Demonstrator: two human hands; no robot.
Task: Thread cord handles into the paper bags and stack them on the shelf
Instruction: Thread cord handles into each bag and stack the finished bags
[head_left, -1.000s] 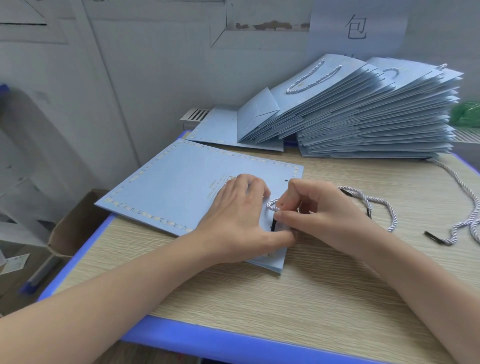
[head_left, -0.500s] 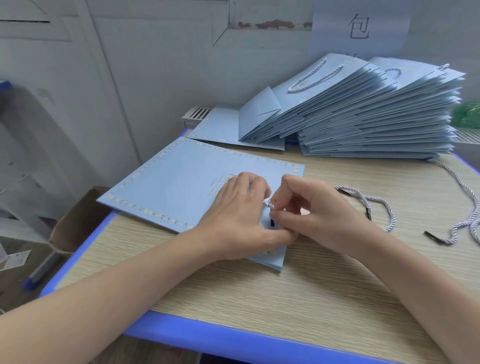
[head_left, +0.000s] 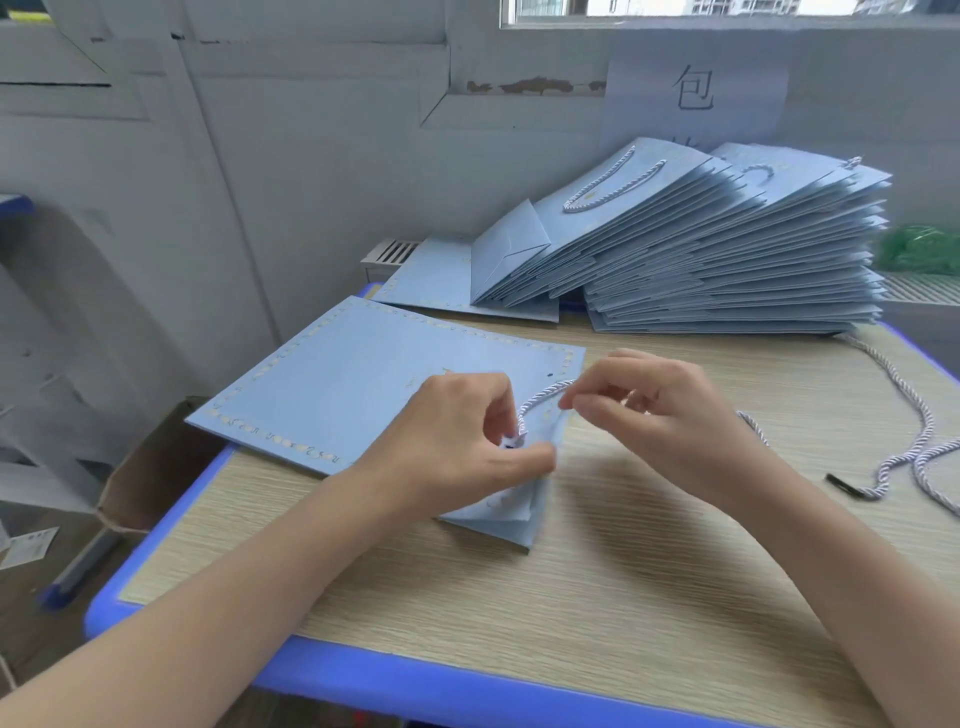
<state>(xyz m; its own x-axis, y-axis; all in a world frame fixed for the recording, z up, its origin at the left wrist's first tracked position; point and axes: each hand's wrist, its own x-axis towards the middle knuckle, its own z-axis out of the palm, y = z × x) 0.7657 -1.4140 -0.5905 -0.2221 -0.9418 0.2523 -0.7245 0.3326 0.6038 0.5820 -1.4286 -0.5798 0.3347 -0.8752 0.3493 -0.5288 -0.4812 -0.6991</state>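
Observation:
A flat light-blue paper bag (head_left: 353, 379) lies on the wooden table (head_left: 597, 571), its top edge toward my hands. My left hand (head_left: 457, 447) pinches the bag's top edge at a punched hole where the cord's black tip sits. A white-and-grey twisted cord (head_left: 540, 395) arches up from that hole to my right hand (head_left: 660, 410), which pinches it between thumb and finger. The rest of that cord runs out behind my right wrist. A second hole shows near the bag's far corner.
A tall slanted pile of finished blue bags (head_left: 727, 270) with cord handles fills the table's back right. Loose cords (head_left: 914, 457) with black tips lie at the right edge. A cardboard box (head_left: 150, 467) sits on the floor to the left.
My right hand has lifted up and to the right, drawing the cord out into an arch. My left hand has curled tighter onto the bag's edge. The camera view has tilted up.

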